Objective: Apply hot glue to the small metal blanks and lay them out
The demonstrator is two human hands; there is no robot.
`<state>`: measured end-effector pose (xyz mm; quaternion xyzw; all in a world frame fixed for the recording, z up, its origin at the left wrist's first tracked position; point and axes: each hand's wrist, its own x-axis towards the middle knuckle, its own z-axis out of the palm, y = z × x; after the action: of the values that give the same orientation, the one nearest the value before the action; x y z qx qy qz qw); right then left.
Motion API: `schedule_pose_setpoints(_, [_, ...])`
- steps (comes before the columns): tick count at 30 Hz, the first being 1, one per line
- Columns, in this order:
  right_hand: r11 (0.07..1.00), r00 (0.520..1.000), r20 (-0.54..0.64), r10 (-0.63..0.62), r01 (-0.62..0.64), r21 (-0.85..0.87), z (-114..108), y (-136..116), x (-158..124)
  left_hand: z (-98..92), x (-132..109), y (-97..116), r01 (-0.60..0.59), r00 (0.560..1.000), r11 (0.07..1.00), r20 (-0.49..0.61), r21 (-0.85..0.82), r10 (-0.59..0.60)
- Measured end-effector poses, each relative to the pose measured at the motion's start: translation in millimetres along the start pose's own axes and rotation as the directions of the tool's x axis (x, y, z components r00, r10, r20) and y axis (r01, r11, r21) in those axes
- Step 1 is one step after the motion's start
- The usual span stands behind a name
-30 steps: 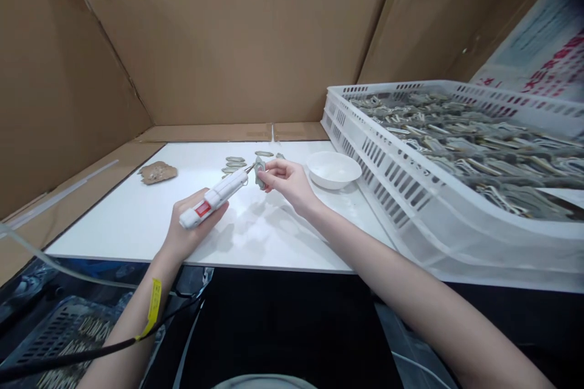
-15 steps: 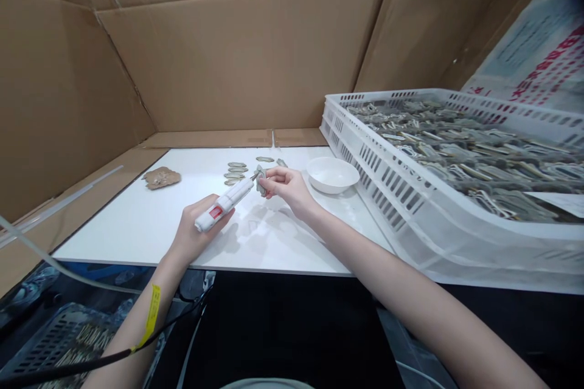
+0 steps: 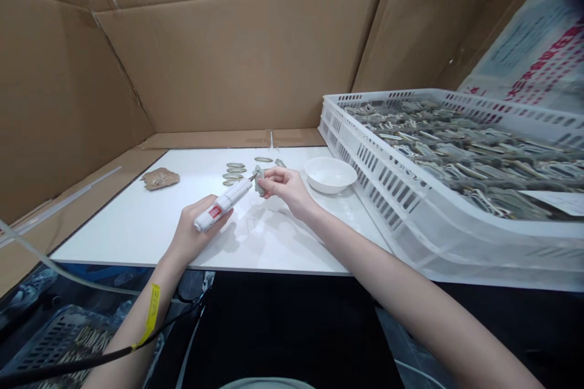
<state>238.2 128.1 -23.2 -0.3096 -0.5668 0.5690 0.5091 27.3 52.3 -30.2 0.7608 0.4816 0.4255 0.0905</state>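
My left hand (image 3: 196, 226) is wrapped round a white glue gun (image 3: 222, 206) with a red label, its thin metal tip pointing up and to the right. That tip meets or almost meets a small grey-green oval piece (image 3: 260, 182), held upright between the thumb and fingers of my right hand (image 3: 286, 190). Whether they touch, I cannot tell. Several similar flat pieces (image 3: 235, 170) lie in a short column just behind the tip. Another piece (image 3: 263, 159) lies farther back, and one more (image 3: 280, 163) is partly hidden behind my right hand.
A white bowl (image 3: 329, 176) stands right of my right hand. Beyond it, a large white crate (image 3: 387, 194) holds rows of grey pieces. A torn brown scrap (image 3: 160, 179) lies on the white board (image 3: 123, 219) at left. Cardboard walls (image 3: 219, 61) enclose the board. A black cable (image 3: 68, 371) crosses my left forearm.
Hardly anything differs. The whole view has shifted slightly, and both hands keep the glue gun and the oval piece in the same pose, tip against or near the piece.
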Motion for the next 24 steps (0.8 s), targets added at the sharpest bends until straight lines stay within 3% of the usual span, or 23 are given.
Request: schedule_pose_setpoints(24, [1.0,1.0,-0.014,0.005,-0.005,-0.011,1.1,0.8,-1.1,2.4,-0.4,-7.1,-0.029,0.999,0.995,0.043,0.096,0.025])
